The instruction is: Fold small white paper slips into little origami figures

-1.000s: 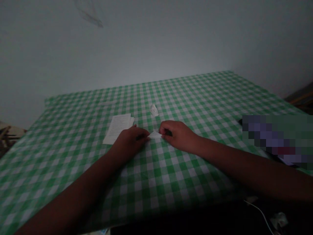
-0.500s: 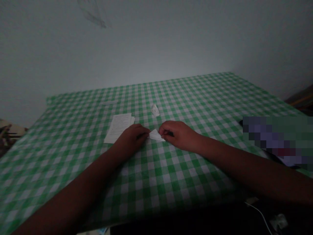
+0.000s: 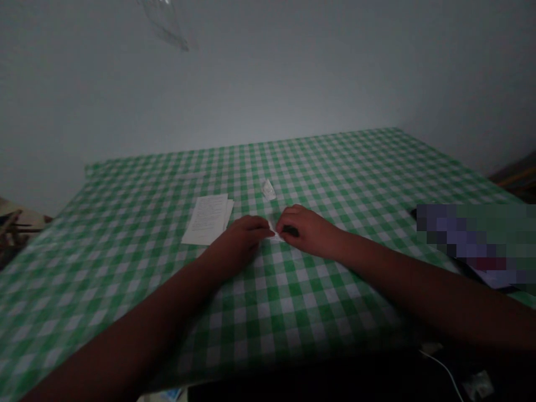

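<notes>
My left hand (image 3: 243, 237) and my right hand (image 3: 304, 229) meet at the middle of a table covered with a green and white checked cloth (image 3: 335, 173). Between their fingertips is a small folded white paper piece (image 3: 274, 231), mostly hidden by the fingers. Both hands have their fingers curled and pinched on it. A second small folded white paper piece (image 3: 268, 189) lies just beyond the hands. A stack of printed white sheets (image 3: 208, 219) lies flat to the left of my left hand.
A blurred-out dark object (image 3: 473, 240) rests at the right edge of the table. A white cable (image 3: 444, 368) runs below the table's near right corner. A pale wall stands behind the table. Clutter shows at the far left (image 3: 12, 223).
The hands have drawn closer together, so less of the small paper shows between them. The view has shifted slightly.
</notes>
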Demonstrator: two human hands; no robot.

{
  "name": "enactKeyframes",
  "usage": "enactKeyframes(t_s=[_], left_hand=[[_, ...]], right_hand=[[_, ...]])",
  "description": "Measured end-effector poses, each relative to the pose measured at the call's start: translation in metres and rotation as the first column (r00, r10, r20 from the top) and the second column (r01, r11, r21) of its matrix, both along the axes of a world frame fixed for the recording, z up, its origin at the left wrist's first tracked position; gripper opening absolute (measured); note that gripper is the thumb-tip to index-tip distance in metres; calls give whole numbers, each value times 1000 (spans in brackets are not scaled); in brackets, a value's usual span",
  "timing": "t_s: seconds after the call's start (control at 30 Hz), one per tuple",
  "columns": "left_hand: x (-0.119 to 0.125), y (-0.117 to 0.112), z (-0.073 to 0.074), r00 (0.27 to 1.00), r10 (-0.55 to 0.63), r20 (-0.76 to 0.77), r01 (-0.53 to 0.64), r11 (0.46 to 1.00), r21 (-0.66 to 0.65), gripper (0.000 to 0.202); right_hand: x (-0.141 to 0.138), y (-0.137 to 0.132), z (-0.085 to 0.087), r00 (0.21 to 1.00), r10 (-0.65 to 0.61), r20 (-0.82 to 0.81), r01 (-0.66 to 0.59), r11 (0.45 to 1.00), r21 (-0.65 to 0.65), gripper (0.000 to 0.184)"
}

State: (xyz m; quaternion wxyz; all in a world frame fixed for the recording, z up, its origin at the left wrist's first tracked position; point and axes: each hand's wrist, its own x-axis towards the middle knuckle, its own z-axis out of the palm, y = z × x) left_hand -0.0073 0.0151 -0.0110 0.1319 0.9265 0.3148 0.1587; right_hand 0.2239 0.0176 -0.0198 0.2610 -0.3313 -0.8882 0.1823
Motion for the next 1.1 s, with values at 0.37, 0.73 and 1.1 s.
enactKeyframes(t_s=[0.37,0.73,1.1], left_hand=[[-3,-8,4,987,-69,-142,78,995,56,38],[-4,-11,12,969,-100,-225,109,994,27,41],[-3,-12,14,968,-88,-236,98,995,31,43]], right_hand=[[11,4,16,983,147,108,-146,989,-26,12],[7,2,8,986,93,137,-90,995,-32,5],[5,2,8,989,56,139,-49,997,-57,3]])
